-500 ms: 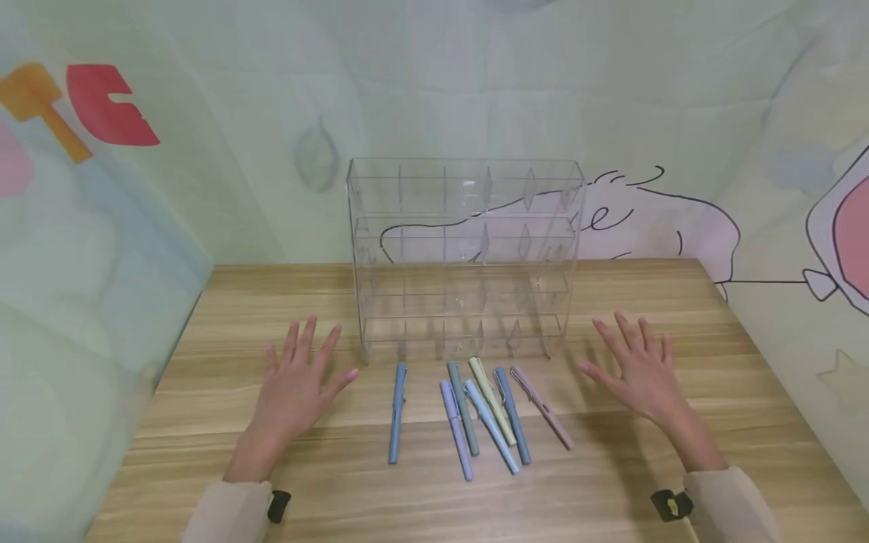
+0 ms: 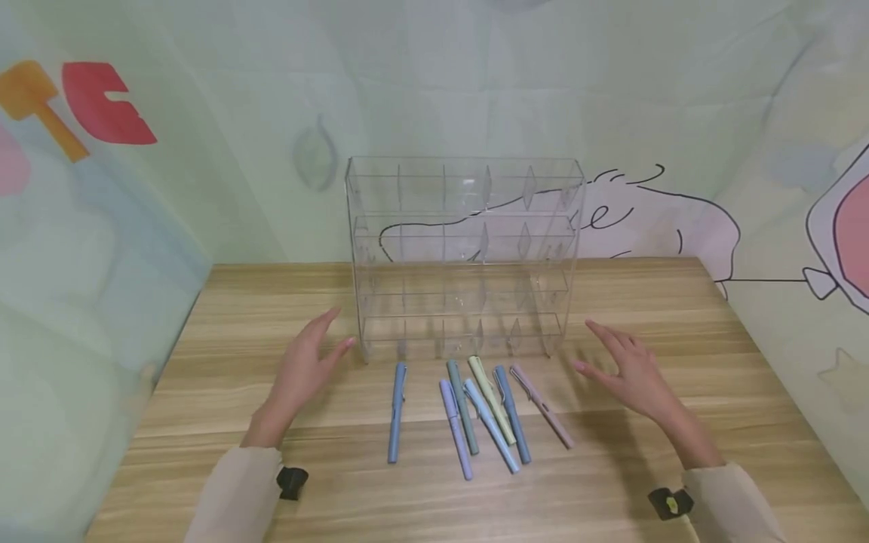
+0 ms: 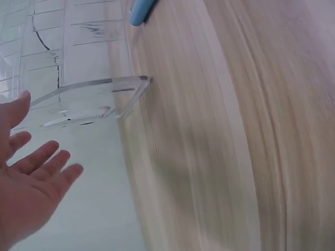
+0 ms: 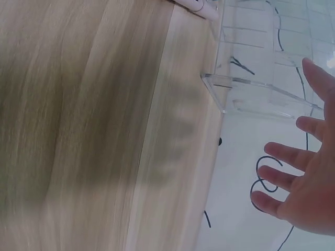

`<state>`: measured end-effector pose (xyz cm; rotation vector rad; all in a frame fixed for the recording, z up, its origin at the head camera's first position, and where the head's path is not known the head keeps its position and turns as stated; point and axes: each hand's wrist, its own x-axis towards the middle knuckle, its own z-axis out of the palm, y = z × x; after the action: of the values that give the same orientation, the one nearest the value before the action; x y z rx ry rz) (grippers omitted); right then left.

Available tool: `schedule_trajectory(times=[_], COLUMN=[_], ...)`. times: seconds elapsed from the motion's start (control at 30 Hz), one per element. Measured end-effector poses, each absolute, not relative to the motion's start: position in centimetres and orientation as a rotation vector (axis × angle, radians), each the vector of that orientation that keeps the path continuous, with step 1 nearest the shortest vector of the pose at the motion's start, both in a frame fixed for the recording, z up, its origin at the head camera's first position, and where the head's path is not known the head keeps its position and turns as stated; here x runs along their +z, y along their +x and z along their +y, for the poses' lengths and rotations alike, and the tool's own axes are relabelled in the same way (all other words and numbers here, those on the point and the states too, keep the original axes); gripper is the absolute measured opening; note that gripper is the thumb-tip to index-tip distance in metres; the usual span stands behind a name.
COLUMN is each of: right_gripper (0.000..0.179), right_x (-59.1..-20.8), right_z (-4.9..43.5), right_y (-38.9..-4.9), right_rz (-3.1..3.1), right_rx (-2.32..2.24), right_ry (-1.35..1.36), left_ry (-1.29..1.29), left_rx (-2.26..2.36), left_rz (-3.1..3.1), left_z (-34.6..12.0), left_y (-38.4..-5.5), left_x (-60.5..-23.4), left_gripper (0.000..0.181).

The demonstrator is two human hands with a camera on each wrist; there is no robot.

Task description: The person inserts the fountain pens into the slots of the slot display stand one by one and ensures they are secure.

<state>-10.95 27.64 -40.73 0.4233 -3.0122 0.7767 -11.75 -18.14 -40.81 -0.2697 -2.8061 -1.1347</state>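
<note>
A clear acrylic rack [image 2: 465, 264] with several tiers of divided compartments stands upright on the wooden table. In front of it lie several capped pens: a blue pen [image 2: 397, 413] apart on the left, then a lavender pen [image 2: 455, 428], a dark green pen [image 2: 464, 407], a light blue pen [image 2: 492, 426], a pale yellow-green pen [image 2: 492, 400], a darker blue pen [image 2: 512, 415] and a mauve pen [image 2: 541, 406]. My left hand [image 2: 302, 373], fingers extended, is beside the rack's lower left corner. Opposite it, my right hand [image 2: 631, 373] has its fingers spread near the right side. Both hold nothing.
The wooden table [image 2: 170, 422] reaches back to a printed cloth backdrop [image 2: 271, 113], which also hangs along both sides. Dark wrist straps [image 2: 292, 483] sit at the sleeve cuffs.
My left hand has turned from palm down to edge-on and moved slightly toward the rack. The right hand has also rotated, its fingers closer together. Rack and pens stay put.
</note>
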Motion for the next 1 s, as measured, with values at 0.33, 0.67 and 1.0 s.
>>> schedule_trajectory(times=[0.33,0.67,1.0], right_gripper=[0.067,0.055,0.054], right_x=[-41.1,-41.4,-41.8], right_z=[27.4,26.9,26.0], right_y=[-11.0,-10.8,-11.3], right_rz=[-2.977,-2.982,-2.962], right_rx=[0.943,1.081,1.384], right_ry=[0.534,0.618,0.72], left_ry=[-0.087,0.016,0.043], left_rx=[-1.71,-1.77,-1.833], left_rz=[-2.591,-2.557,-2.517], left_z=[-17.0,-16.4,-16.4], left_y=[-13.8,-14.2,-14.3], left_x=[-41.0,-41.3,-41.7], left_gripper=[0.054,0.051,0.051])
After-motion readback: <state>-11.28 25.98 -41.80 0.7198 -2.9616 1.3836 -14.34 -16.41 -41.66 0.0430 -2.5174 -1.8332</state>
